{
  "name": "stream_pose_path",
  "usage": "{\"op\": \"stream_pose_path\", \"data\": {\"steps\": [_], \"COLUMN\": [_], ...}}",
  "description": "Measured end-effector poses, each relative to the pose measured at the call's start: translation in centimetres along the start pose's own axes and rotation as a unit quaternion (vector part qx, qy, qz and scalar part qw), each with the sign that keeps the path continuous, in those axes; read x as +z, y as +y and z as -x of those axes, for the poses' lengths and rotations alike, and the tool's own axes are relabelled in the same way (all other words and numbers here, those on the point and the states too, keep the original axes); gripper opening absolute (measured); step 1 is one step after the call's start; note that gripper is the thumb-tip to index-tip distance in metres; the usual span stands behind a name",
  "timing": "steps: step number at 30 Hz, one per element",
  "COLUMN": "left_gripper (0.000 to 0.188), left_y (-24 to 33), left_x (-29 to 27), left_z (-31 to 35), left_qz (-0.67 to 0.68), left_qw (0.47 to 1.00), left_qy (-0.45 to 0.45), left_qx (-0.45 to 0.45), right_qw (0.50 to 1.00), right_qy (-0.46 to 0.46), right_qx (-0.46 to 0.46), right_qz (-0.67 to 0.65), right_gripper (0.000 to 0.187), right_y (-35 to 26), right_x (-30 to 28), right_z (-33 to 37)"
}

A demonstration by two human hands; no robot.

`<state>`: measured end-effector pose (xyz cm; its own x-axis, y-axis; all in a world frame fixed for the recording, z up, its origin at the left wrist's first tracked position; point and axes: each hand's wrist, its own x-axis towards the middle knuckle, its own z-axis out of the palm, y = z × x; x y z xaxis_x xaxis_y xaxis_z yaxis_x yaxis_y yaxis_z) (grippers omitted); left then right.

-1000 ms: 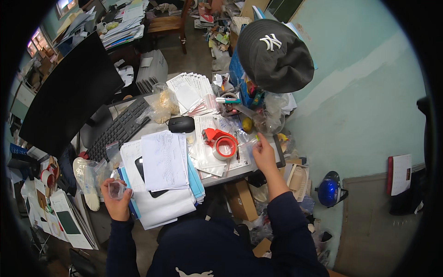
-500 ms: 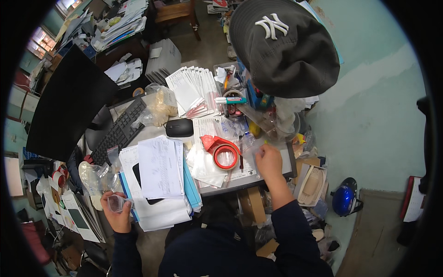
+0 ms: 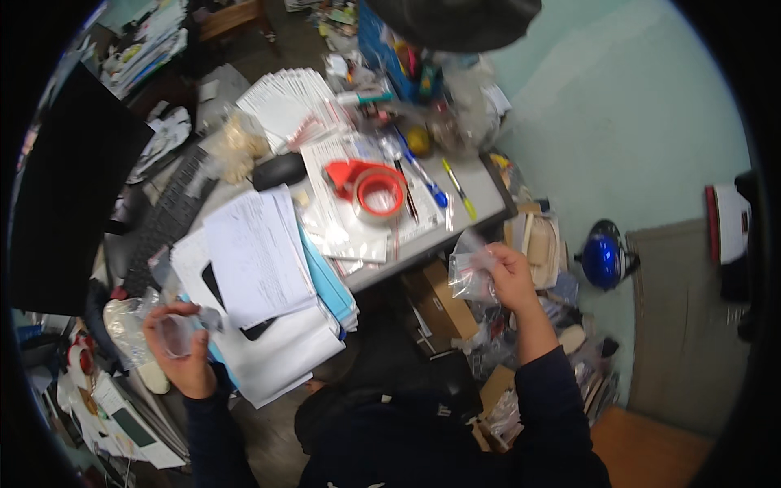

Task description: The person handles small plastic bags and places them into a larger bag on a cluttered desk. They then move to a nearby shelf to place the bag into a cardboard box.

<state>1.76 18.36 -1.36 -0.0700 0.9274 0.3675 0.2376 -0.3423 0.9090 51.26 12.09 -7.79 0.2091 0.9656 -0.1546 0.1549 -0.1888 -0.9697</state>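
My left hand (image 3: 189,364) is at the left beside the desk's near edge, its fingers curled round a small clear plastic cup (image 3: 173,335). Off the desk's right front edge, my right hand (image 3: 514,281) pinches a small clear plastic bag (image 3: 470,275) that hangs over the gap beside the desk. Between the hands lies a stack of papers (image 3: 260,252) on light-blue folders (image 3: 325,281), with a dark phone partly covered. A red tape dispenser (image 3: 378,193) with a roll sits on printed sheets. To its right are a blue pen (image 3: 425,179) and a yellow-green pen (image 3: 460,189).
A black mouse (image 3: 278,171), a keyboard (image 3: 171,207) and a dark monitor (image 3: 73,187) occupy the left. Fanned white envelopes (image 3: 289,102) lie farther back. Cardboard boxes (image 3: 443,301) fill the floor at right, near a blue helmet (image 3: 604,256). A dark cap (image 3: 464,20) hangs at the top.
My right hand has come off the desk's right edge toward me with the clear bag, uncovering the pens there. The left hand still holds the cup. The whole view has shifted and turned.
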Motion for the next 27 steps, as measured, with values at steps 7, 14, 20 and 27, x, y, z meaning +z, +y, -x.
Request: {"op": "stream_pose_path", "data": {"steps": [7, 14, 20, 27], "left_gripper": [0.056, 0.053, 0.049, 0.056], "left_y": [-3.5, -3.1, -1.5, 1.5], "left_x": [-2.0, -5.2, -9.7, -10.4], "left_z": [0.3, 2.9, 4.4, 8.9], "left_qz": [-0.052, -0.073, 0.138, 0.094], "left_qw": [0.997, 0.996, 0.989, 0.979], "left_qy": [0.001, 0.023, 0.05, 0.173], "left_qx": [0.057, 0.054, -0.004, -0.041], "right_qw": [0.982, 0.973, 0.943, 0.843], "right_qy": [-0.003, -0.042, 0.145, 0.053], "right_qx": [0.17, 0.225, -0.041, 0.105], "right_qz": [0.083, -0.013, 0.297, 0.526], "right_gripper": [0.024, 0.031, 0.023, 0.02], "right_y": [14.7, 23.7, 28.5, 32.9], "right_x": [2.2, 4.1, 5.0, 3.9], "right_z": [4.9, 5.1, -3.1, -13.1]}}
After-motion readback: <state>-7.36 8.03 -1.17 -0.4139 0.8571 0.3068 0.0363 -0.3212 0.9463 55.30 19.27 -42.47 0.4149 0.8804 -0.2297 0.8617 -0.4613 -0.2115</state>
